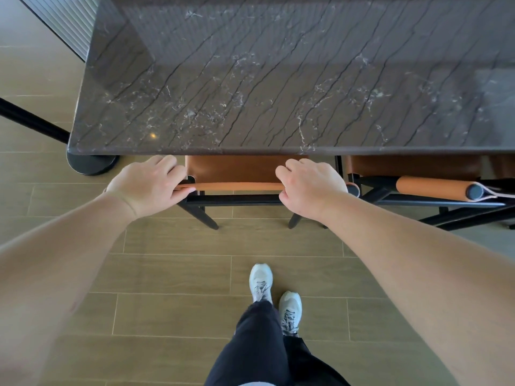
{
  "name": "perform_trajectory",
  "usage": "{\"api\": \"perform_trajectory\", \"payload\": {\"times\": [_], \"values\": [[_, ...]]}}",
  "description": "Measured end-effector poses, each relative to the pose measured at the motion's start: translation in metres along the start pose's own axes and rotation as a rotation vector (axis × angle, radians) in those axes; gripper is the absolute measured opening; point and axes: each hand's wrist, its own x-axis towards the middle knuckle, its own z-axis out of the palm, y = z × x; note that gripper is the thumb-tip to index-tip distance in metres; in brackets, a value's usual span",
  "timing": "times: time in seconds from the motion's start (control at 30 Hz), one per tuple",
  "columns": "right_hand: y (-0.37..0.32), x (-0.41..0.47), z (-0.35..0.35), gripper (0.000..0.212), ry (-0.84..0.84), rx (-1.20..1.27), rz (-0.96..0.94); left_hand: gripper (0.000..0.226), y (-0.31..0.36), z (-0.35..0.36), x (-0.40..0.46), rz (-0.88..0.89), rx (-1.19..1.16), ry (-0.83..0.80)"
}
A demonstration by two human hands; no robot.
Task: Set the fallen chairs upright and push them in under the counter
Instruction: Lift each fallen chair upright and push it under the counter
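A chair (237, 171) with a tan leather back and black frame stands upright, its seat tucked beneath the dark marble counter (278, 79). My left hand (147, 185) grips the left end of its top rail and my right hand (309, 185) grips the right end. A second chair (434, 188) of the same kind is to the right, its leather-wrapped rail lying across and its black legs splayed sideways, so it looks tipped over against the counter edge.
A black post with a round base (92, 162) stands by the counter's left corner. A ribbed wall panel (64, 20) is at the far left. My shoes (276, 293) are on the wood-look tile floor behind the chair.
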Motion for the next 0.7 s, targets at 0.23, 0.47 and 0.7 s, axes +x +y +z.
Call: {"api": "perform_trajectory", "payload": {"times": [0.23,0.47,0.7], "values": [[0.000,-0.002,-0.004,0.010,-0.030,0.031,0.013,0.033,-0.001,0.001,0.001,0.032,-0.006,0.008],[-0.003,-0.030,-0.015,0.022,-0.076,0.049,0.021,0.031,0.053,-0.015,0.037,0.068,-0.142,-0.006],[0.024,-0.088,-0.036,0.042,-0.039,-0.007,0.087,0.038,0.157,-0.051,0.117,0.198,-0.301,0.144]]}}
